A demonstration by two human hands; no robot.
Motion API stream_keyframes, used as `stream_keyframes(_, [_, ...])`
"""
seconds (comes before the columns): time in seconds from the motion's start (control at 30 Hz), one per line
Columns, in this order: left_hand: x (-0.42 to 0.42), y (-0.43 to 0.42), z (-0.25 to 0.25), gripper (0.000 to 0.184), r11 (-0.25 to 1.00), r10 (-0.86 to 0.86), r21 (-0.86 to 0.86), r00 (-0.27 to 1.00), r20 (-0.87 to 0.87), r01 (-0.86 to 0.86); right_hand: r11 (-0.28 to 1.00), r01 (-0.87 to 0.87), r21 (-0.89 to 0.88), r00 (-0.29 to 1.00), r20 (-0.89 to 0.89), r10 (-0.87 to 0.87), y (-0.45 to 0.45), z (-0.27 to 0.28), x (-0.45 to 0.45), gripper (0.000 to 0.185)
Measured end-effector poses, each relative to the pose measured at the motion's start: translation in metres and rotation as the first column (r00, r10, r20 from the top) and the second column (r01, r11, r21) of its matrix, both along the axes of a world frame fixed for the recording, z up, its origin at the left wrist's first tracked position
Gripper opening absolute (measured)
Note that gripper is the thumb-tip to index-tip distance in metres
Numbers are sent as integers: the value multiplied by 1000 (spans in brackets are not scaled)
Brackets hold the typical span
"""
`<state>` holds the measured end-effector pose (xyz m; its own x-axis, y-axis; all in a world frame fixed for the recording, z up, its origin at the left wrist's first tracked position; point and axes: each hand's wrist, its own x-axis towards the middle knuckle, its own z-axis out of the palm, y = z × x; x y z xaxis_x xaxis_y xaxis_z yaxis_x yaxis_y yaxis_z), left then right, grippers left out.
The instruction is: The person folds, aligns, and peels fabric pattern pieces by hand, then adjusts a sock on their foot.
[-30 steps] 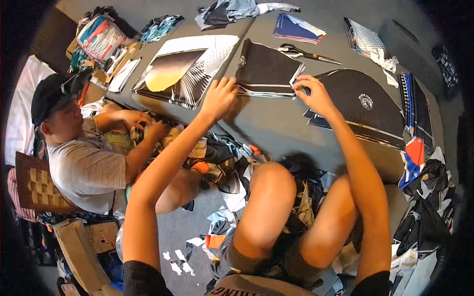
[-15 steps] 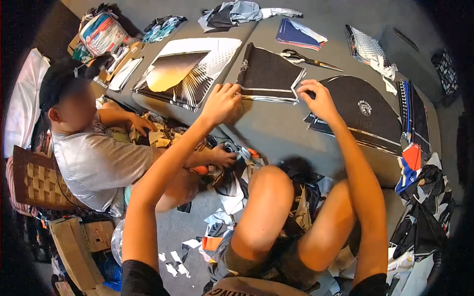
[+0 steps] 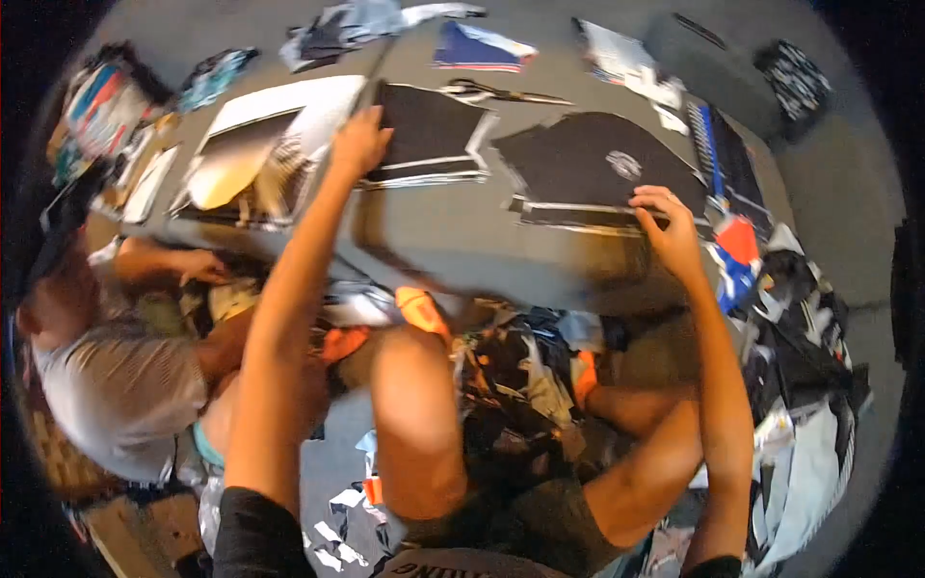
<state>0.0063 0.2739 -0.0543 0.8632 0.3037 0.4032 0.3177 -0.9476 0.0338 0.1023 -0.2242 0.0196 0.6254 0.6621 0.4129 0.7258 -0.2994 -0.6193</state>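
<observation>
My left hand (image 3: 360,143) is at the left edge of a stack of black cut fabric panels (image 3: 426,130) with white edges. Motion blur smears its bent fingers, so its grip is unclear. My right hand (image 3: 669,223) has thumb and fingers apart at the lower right edge of a wider black fabric panel (image 3: 578,159) with a round pale emblem, which lies on other pieces. Whether its fingertips touch the fabric is unclear. Black-handled scissors (image 3: 501,93) lie behind the two black stacks.
A stack of white, black and yellow printed panels (image 3: 246,159) lies left on the grey padded surface (image 3: 462,236). Blue fabric (image 3: 477,46) lies behind. Scraps heap up on the right (image 3: 805,337) and between my legs. A seated person (image 3: 125,376) works at left.
The view has swung right, so things sit further left. My right hand has left the narrower black stack for the emblem panel's lower right edge. My left hand is higher along its stack. My legs have parted.
</observation>
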Motion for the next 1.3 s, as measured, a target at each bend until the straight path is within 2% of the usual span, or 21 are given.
stream_keyframes(0.07, [0, -2, 9, 54, 976, 63, -195, 984, -168, -95, 994, 112, 0, 994, -19, -112, -53, -2, -4, 12])
stream_keyframes(0.13, [-11, -25, 12, 59, 988, 157, -17, 987, 26, -157, 985, 174, -22, 984, -21, -174, -87, -8, -5, 13])
stream_keyframes(0.17, [-13, -32, 9, 59, 990, 143, -17, 989, 33, -143, 978, 206, -29, 978, -24, -206, -98, -9, -4, 14])
stream_keyframes(0.23, [-15, -44, 8, 65, 998, 11, 64, 976, 216, -25, 967, 254, -31, 967, -24, -254, -115, -11, 3, 15])
stream_keyframes(0.3, [-25, -83, 39, 70, 999, -39, -24, 998, 46, 40, 970, 240, -40, 971, 0, -240, -119, -11, 5, 17])
stream_keyframes(0.33, [-30, -102, 53, 70, 999, -34, -14, 998, 51, 35, 973, 225, -60, 974, 15, -224, -119, -13, 5, 19])
stream_keyframes(0.4, [-38, -140, 77, 70, 959, -281, 11, 959, -41, 282, 973, 209, -100, 978, 28, -207, -126, -22, 2, 23])
stream_keyframes(0.47, [-38, -175, 97, 67, 944, -331, -53, 929, -164, 327, 966, 243, -88, 969, 66, -238, -145, -34, 3, 25])
stream_keyframes(0.5, [-31, -195, 102, 67, 940, -342, -44, 925, -164, 339, 961, 263, -86, 961, 115, -252, -153, -38, 7, 27])
stream_keyframes(0.57, [-28, -228, 107, 62, 875, -484, -159, 843, -234, 458, 960, 268, -84, 947, 205, -247, -156, -45, 17, 30])
stream_keyframes(0.63, [-23, -256, 90, 58, 820, -568, -200, 805, -173, 536, 955, 279, -100, 941, 225, -251, -158, -49, 30, 30])
stream_keyframes(0.73, [-30, -296, 80, 55, 858, -512, -217, 808, -291, 466, 910, 375, -175, 904, 288, -317, -179, -64, 44, 29])
stream_keyframes(0.93, [-32, -272, 66, 50, 905, -425, -192, 806, -412, 379, 915, 359, -186, 913, 273, -303, -187, -72, 50, 29])
stream_keyframes(1.0, [-34, -261, 63, 46, 885, -457, -260, 827, -328, 386, 929, 331, -164, 918, 282, -278, -182, -69, 48, 29])
stream_keyframes(1.07, [-31, -257, 57, 43, 849, -492, -339, 841, -225, 406, 803, 528, -277, 828, 375, -416, -175, -64, 45, 28])
stream_keyframes(1.23, [-19, -253, 46, 34, 845, -520, -235, 840, -156, 480, 893, 418, -170, 851, 418, -318, -136, -42, 22, 27])
stream_keyframes(1.3, [-13, -251, 43, 31, 842, -524, -233, 840, -138, 487, 894, 402, -196, 866, 399, -302, -127, -36, 21, 27])
